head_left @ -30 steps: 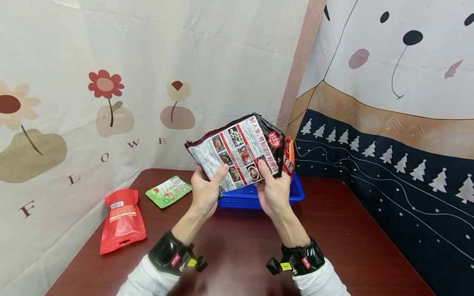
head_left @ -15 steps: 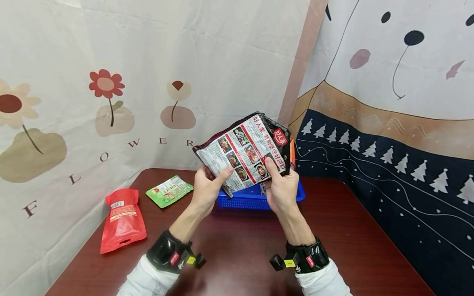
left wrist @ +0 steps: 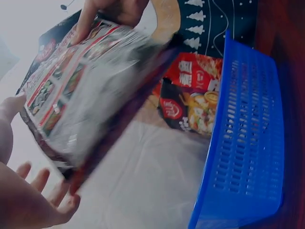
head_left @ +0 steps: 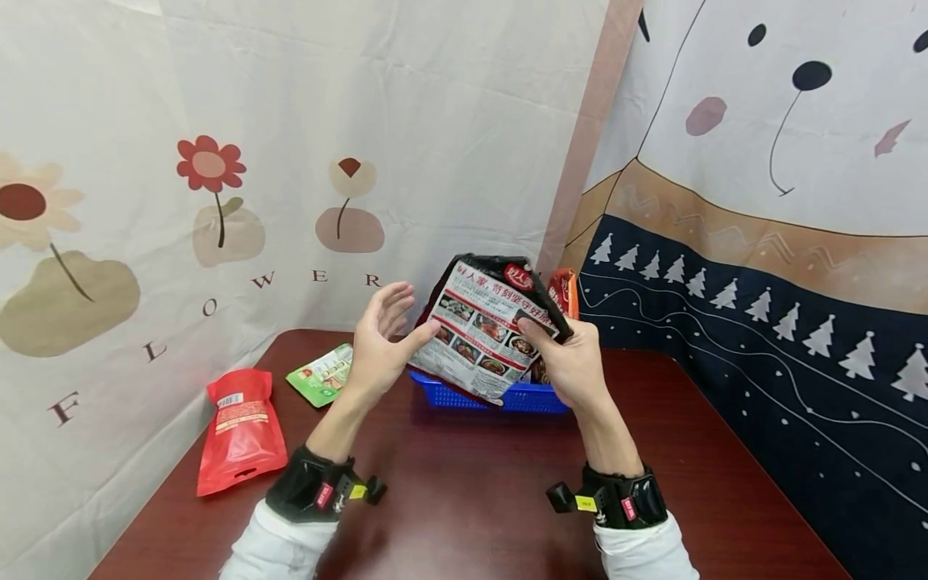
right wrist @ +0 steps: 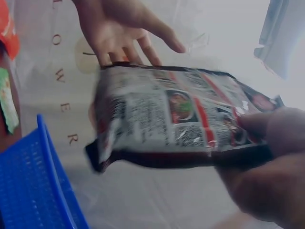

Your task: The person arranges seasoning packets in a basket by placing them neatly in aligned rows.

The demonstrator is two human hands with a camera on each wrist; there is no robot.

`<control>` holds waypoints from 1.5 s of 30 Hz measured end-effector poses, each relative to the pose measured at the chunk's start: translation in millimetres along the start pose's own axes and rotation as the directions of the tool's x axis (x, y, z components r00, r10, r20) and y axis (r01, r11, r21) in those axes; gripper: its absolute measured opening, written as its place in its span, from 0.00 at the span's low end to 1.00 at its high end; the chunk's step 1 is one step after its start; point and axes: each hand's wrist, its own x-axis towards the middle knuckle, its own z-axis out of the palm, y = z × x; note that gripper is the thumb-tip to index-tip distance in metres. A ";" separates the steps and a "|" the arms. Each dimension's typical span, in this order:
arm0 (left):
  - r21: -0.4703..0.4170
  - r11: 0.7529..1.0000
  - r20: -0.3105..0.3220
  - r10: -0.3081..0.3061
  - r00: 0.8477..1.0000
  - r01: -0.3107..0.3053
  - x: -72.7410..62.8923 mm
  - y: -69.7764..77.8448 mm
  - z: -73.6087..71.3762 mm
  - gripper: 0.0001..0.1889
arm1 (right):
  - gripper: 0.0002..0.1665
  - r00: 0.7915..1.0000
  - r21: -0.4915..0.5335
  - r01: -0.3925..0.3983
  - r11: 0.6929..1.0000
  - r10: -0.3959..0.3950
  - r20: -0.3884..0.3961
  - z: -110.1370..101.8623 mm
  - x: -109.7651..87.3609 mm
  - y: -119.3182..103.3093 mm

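A black-edged food packet (head_left: 474, 338), its white back printed with small dish photos, hangs tilted above the blue basket (head_left: 536, 400). My right hand (head_left: 576, 362) pinches its right side, thumb over the printed back and fingers behind. At the packet's left edge is my left hand (head_left: 379, 342), fingers spread and thumb out beside the packet; whether the thumb touches it I cannot tell. In the left wrist view, a red and black food packet (left wrist: 195, 102) stands inside the basket. An orange-red packet (head_left: 565, 292) shows behind the held one in the head view.
To the left on the brown table (head_left: 464, 491) lie a red pouch (head_left: 242, 431) and a green packet (head_left: 319, 377), the latter partly behind the left wrist. Printed cloths (head_left: 449, 121) hang behind the table and along its right side.
My left hand has let go of the packet's left side and spread its fingers. The packet, in the right hand, has tipped with its left end downward, and the right hand has moved slightly right.
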 end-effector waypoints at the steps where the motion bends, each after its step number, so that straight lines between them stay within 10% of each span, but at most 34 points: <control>1: 0.005 1.000 0.032 -0.011 0.999 0.011 0.3 -0.3 -1.6 0.39 | 0.17 0.999 -0.047 0.003 0.999 -0.001 0.033 -2.3 -0.4 -0.1; 7: 0.031 0.992 0.226 -0.125 0.966 0.121 0.8 -3.8 -3.4 0.39 | 0.10 0.987 -0.271 0.057 0.961 -0.013 0.162 -10.9 -1.8 0.3; 19: 0.024 0.979 0.541 -0.183 0.821 0.203 -6.4 -25.1 11.9 0.27 | 0.09 0.985 -0.319 0.067 0.946 -0.013 0.170 -17.7 -2.8 -3.3; 45: -0.039 0.983 0.498 -0.137 0.856 0.180 -9.9 -29.2 20.5 0.25 | 0.09 0.982 -0.310 0.072 0.948 -0.013 0.189 -17.6 -1.4 -3.6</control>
